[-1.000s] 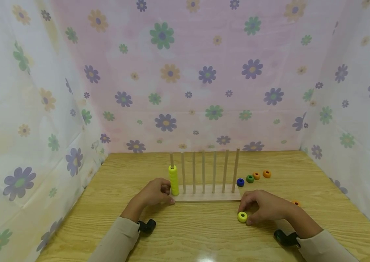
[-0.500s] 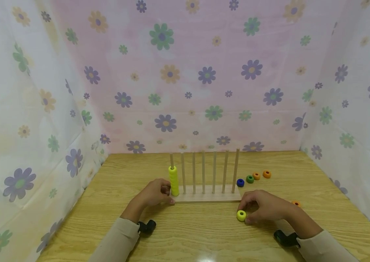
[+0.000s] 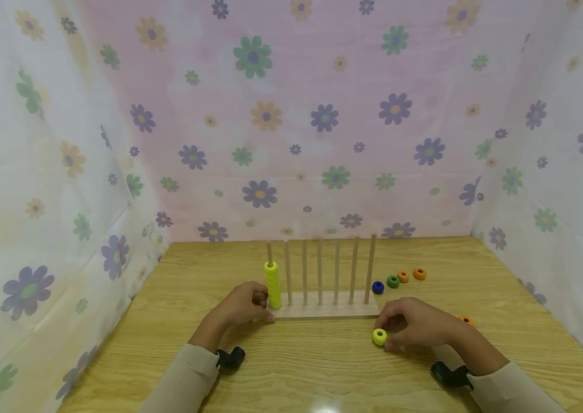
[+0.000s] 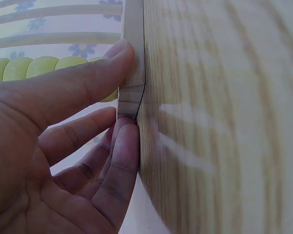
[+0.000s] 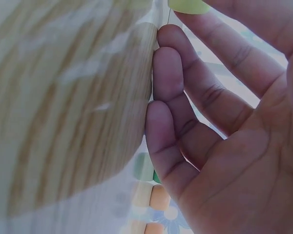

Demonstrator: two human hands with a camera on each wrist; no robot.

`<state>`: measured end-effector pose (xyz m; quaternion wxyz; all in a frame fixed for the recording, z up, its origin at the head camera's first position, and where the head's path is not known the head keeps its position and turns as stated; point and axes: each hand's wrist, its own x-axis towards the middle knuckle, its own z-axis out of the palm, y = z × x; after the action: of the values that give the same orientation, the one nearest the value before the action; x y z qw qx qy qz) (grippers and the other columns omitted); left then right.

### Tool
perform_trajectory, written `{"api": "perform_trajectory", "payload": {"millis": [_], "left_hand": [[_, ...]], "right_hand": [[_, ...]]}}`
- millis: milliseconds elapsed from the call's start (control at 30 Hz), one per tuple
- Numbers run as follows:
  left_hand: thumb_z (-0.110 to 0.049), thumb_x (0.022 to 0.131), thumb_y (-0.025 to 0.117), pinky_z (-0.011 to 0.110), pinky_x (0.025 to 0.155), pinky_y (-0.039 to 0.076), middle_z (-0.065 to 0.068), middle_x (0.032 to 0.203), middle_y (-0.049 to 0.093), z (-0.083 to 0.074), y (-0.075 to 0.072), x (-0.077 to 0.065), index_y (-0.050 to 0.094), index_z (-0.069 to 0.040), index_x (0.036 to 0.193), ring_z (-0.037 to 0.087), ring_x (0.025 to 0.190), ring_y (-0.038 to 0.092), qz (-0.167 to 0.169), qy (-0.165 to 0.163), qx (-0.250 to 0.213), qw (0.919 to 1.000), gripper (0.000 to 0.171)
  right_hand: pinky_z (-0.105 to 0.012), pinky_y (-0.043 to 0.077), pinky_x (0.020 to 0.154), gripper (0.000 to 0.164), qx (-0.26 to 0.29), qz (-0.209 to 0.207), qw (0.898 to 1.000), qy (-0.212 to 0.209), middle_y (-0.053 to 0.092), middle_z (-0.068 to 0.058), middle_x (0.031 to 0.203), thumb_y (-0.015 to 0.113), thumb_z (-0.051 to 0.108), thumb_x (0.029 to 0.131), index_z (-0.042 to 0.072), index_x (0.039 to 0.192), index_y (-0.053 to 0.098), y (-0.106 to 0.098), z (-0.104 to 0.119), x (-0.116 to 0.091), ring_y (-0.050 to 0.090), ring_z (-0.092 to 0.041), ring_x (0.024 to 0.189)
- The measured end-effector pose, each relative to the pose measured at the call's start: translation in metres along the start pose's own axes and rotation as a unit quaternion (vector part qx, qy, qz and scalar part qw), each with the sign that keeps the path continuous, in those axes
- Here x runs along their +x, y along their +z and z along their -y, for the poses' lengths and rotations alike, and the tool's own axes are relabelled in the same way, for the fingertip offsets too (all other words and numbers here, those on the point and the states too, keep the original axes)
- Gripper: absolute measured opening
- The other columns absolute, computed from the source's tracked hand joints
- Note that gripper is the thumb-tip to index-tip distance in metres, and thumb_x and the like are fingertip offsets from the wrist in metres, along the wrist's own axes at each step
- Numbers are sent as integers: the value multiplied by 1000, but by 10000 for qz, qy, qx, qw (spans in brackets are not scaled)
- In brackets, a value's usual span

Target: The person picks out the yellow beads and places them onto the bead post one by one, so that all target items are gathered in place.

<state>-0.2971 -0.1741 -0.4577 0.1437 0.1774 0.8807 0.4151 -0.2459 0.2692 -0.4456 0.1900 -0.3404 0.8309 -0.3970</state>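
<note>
A wooden rack with a flat base (image 3: 322,310) and several upright pegs stands on the table. Its leftmost peg carries a stack of yellow beads (image 3: 273,285). At the base's left end my left hand (image 3: 242,304) holds on; in the left wrist view the thumb (image 4: 119,56) lies on the base's front corner, with other fingers against its end. Just in front of the base's right end, my right hand (image 3: 417,323) pinches a loose yellow bead (image 3: 379,336) between thumb and forefinger. Only the bead's edge shows in the right wrist view, where the other fingers (image 5: 167,73) rest against the tabletop.
Right of the rack lie a blue bead (image 3: 378,287), a green bead (image 3: 392,281) and two orange beads (image 3: 419,273). Another orange bead (image 3: 466,320) is partly hidden behind my right wrist. Flowered cloth (image 3: 296,189) surrounds the table (image 3: 312,367) at back and sides.
The yellow bead in my right hand has shifted slightly away from me and to the left, nearer the rack. My left hand stays on the base.
</note>
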Motion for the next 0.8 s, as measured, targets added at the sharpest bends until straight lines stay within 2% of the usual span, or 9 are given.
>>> {"api": "perform_trajectory", "payload": {"millis": [800], "left_hand": [[-21,80,92,30,60,42,0,79,55,6,0,1,74,-20,113,16,72,49,-15,2,-60,10000,38]], "right_hand": [[-28,58,80,25,-91,-35,9999,40,70,0,108,84,25,88,20,111,76,1,0,3,69,-14,94]]}}
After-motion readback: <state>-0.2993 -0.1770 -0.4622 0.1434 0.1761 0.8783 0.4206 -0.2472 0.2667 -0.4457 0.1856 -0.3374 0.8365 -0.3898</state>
